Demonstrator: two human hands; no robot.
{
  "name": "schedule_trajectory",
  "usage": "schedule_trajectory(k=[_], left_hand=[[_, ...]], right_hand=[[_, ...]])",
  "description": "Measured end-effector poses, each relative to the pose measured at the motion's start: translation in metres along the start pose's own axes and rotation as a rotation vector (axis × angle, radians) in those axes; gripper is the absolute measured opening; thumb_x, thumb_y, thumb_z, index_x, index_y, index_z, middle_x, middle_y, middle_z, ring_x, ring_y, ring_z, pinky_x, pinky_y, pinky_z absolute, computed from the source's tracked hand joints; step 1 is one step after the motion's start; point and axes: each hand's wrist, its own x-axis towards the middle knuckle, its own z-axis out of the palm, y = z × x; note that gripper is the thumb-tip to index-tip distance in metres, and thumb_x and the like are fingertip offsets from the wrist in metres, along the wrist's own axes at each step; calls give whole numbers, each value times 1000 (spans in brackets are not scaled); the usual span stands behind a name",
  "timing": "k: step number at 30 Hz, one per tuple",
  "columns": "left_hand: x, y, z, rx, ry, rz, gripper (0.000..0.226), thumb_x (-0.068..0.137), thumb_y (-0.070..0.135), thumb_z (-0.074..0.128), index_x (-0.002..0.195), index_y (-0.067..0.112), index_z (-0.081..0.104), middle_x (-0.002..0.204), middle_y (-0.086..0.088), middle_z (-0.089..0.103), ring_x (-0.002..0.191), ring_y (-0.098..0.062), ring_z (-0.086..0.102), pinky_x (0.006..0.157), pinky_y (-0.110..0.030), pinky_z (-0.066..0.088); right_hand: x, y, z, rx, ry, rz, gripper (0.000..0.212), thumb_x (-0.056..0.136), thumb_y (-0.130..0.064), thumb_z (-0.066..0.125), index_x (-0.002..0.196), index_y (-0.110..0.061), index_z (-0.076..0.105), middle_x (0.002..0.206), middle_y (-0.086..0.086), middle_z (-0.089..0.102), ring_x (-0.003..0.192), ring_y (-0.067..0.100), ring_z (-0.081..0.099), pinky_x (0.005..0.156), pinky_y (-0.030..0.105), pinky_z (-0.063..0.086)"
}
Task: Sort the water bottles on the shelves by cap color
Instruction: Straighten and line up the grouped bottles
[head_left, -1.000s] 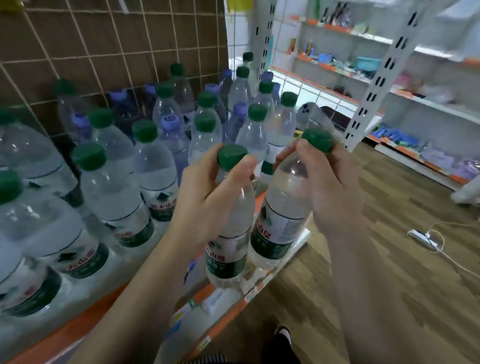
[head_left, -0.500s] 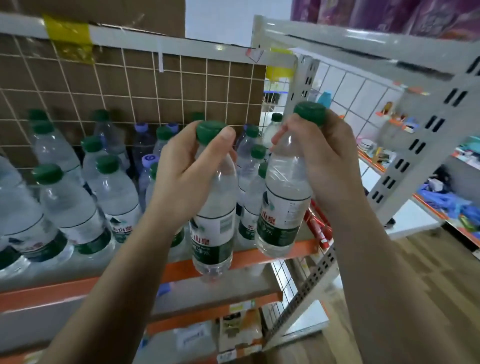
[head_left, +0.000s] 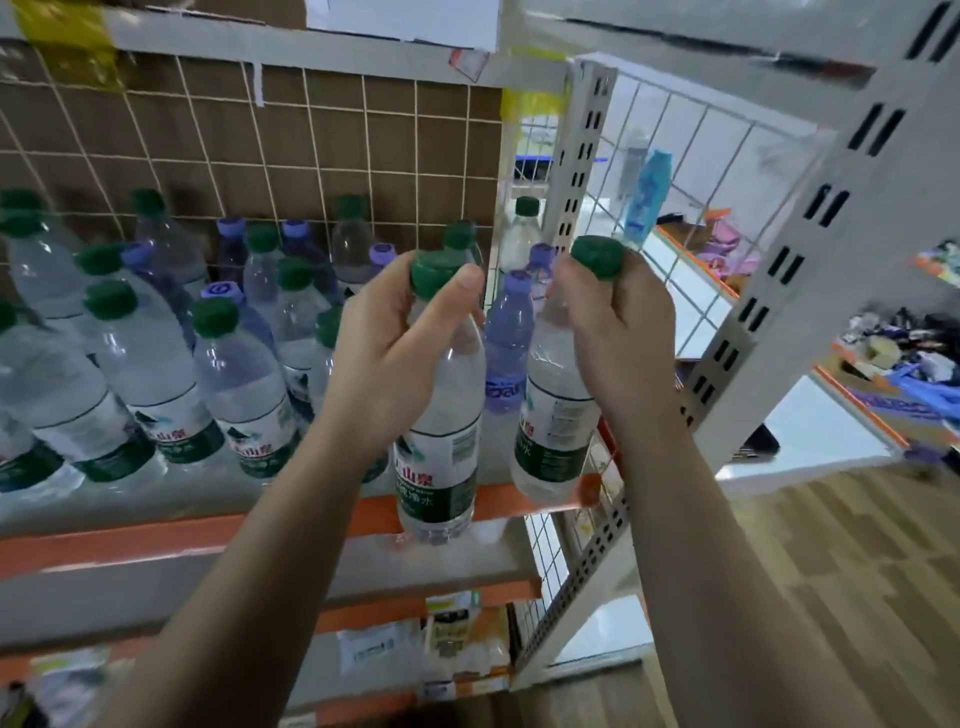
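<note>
Person: 2 bare forearms and 2 hands, head view.

Left hand (head_left: 384, 358): bare, no ring, no glove; thumbnail short and plain, visible at the far tip of the thumb. Left forearm: bare along its whole visible length, from the near left edge to the wrist; no sleeve, watch or band in sight. Right hand (head_left: 618, 332): bare, seen from the back, knuckles rounded, no ring. Right forearm: bare from the near right edge to the wrist; no sleeve cuff, strap or marking. Surfaces slightly blurred; finer detail cannot be told.
</note>
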Motion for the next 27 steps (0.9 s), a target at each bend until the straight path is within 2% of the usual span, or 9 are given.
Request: schedule_trajectory(k=[2, 4, 8, 11, 14, 16, 19, 22, 27], left_hand=[[-6, 1, 10, -15, 39, -23, 40, 94, 41, 52, 89, 3, 63, 76, -4, 69, 69, -16, 64, 68, -25, 49], [-11, 2, 18, -3, 75, -41, 36, 94, 42, 52, 89, 8, 64, 76, -4, 69, 69, -18, 65, 67, -26, 50], [-20, 4, 25, 23, 124, -47, 36, 94, 40, 50, 89, 7, 63, 81, -11, 68, 71, -22, 63, 66, -27, 50], [-28, 4, 24, 19, 148, -56, 36, 94, 40, 52, 90, 6, 62, 82, -17, 66, 71, -30, 61, 67, -33, 49], [-35, 4, 20, 52, 189, -53, 39, 95, 40, 52, 90, 3, 61, 81, -14, 66, 70, -29, 61, 65, -37, 48], [-40, 4, 18, 70, 216, -54, 34, 95, 41, 52, 89, 9, 62, 81, -11, 67, 73, -31, 63, 67, -41, 50], [-44, 4, 16, 90, 234, -59, 26, 96, 40, 53, 86, 17, 61, 80, -11, 67, 74, -33, 63, 67, -42, 50], [-47, 1, 17, 124, 236, -68, 25, 95, 42, 52, 86, 20, 62, 80, -7, 68, 72, -25, 63, 66, -32, 48], [-46, -7, 26, 186, 222, -66, 35, 96, 41, 51, 90, 9, 63, 83, -4, 67, 74, -17, 61, 70, -30, 47]], right_hand=[[2, 12, -1, -6, 5, 9, 21, 86, -44, 56, 74, -26, 54, 61, -13, 57, 59, 0, 53, 52, 10, 37], [5, 25, 2, -25, 0, 28, 21, 88, -43, 56, 72, -31, 48, 57, -19, 52, 54, -3, 49, 51, 11, 34], [8, 53, 17, -106, -4, 46, 20, 90, -48, 54, 83, -30, 49, 69, -13, 54, 62, 0, 52, 61, 24, 39], [14, 67, 29, -130, -3, 101, 21, 95, -44, 54, 97, -24, 52, 83, -8, 60, 75, 9, 58, 71, 32, 49], [23, 77, 34, -86, 3, 154, 22, 96, -40, 55, 102, -19, 54, 93, 0, 63, 82, 15, 61, 78, 39, 53], [29, 84, 36, -62, 1, 183, 29, 97, -40, 55, 108, -14, 55, 99, 3, 63, 88, 18, 61, 82, 41, 53], [35, 93, 37, -57, 17, 184, 36, 97, -40, 56, 114, -9, 55, 104, 4, 63, 95, 19, 62, 85, 38, 52], [39, 99, 37, -81, 31, 186, 38, 96, -41, 56, 115, -9, 55, 101, 0, 60, 94, 18, 61, 78, 29, 47], [36, 106, 39, -139, 6, 149, 39, 96, -44, 55, 114, -9, 55, 102, 0, 60, 89, 13, 59, 76, 26, 46]])
